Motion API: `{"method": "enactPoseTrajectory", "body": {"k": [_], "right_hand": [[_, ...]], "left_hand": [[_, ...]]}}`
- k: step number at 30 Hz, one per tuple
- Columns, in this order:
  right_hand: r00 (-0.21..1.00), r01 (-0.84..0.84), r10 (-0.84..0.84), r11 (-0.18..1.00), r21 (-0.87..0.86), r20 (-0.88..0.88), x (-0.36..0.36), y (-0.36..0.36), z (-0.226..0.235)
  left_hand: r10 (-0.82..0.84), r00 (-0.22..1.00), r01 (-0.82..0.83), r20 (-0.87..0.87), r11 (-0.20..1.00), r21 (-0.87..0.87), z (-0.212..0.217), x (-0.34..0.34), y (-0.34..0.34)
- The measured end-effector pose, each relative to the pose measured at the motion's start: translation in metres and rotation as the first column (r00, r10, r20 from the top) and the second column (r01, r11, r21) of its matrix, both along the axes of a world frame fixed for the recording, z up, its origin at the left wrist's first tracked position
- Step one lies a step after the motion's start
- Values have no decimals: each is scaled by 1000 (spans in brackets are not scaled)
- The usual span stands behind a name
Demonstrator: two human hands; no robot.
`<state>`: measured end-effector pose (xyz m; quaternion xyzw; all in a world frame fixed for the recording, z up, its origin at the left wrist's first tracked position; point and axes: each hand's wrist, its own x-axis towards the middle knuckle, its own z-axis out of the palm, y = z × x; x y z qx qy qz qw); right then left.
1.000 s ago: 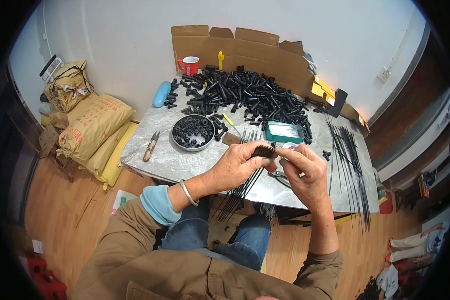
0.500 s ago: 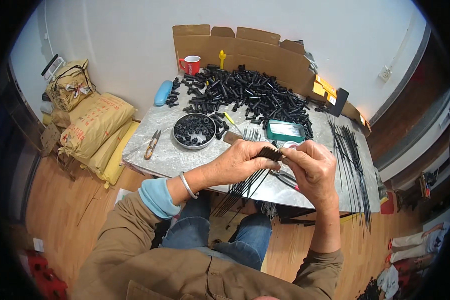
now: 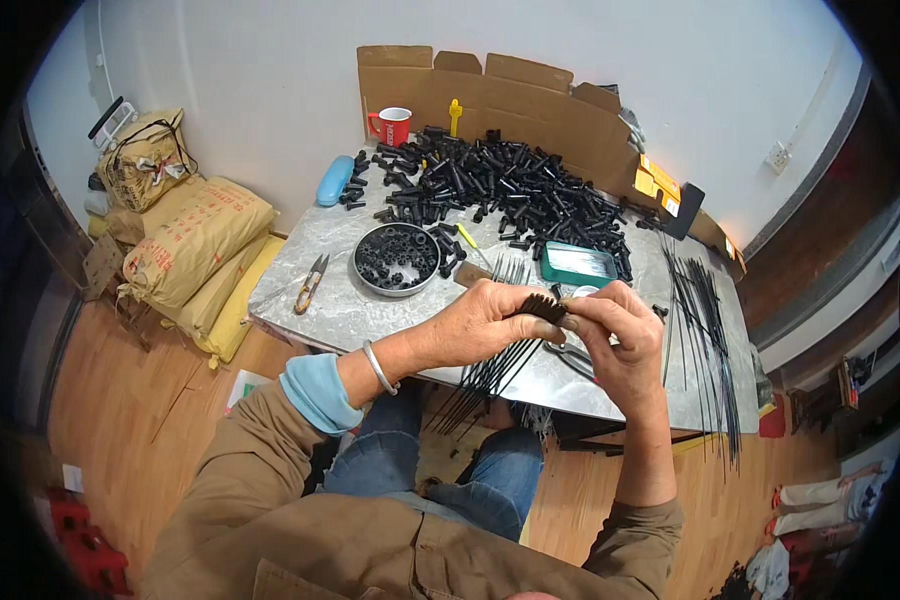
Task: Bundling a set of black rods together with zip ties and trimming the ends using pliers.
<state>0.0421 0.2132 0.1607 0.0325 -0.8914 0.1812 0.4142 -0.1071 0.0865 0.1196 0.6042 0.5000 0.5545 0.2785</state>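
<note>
My left hand (image 3: pixel 495 318) is closed around a fanned bundle of thin black rods (image 3: pixel 543 307). Its thumb and fingers press their upper ends into a comb-like row, and the long ends slant down past the table edge. At the right end of that row, my right hand (image 3: pixel 622 335) is closed in a pinch; its fingertips hide whatever lies between them. Just beyond the hands is a green tray (image 3: pixel 578 264) with thin pale pieces in it. A pair of pliers (image 3: pixel 573 362) lies partly hidden below the right hand.
Black tubular plastic parts (image 3: pixel 510 185) are heaped against a cardboard screen (image 3: pixel 530 105). A metal bowl (image 3: pixel 355 272) of small black parts, snips (image 3: pixel 311 285), a blue case (image 3: pixel 334 182) and a red mug (image 3: pixel 394 126) stand left. More black rods (image 3: pixel 705 330) overhang the right edge.
The head view has shifted slightly, so the table sits a little further right. My right hand has come slightly lower and left, still pinching at the bundle's end; the left keeps its hold.
</note>
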Motion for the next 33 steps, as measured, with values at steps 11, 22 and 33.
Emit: {"method": "enactPoseTrajectory", "body": {"k": [11, 22, 33], "right_hand": [[994, -35, 31, 999, 33, 107, -2, 2, 9], [995, -95, 92, 987, 128, 25, -12, 5, 8], [996, -72, 85, 953, 295, -30, -38, -9, 2]], "left_hand": [[-39, 999, 39, 6, 999, -5, 1, -2, -1], [-105, 994, 105, -7, 994, 8, 0, -1, 1], [142, 954, -126, -264, 989, 79, -76, 4, 0]]}}
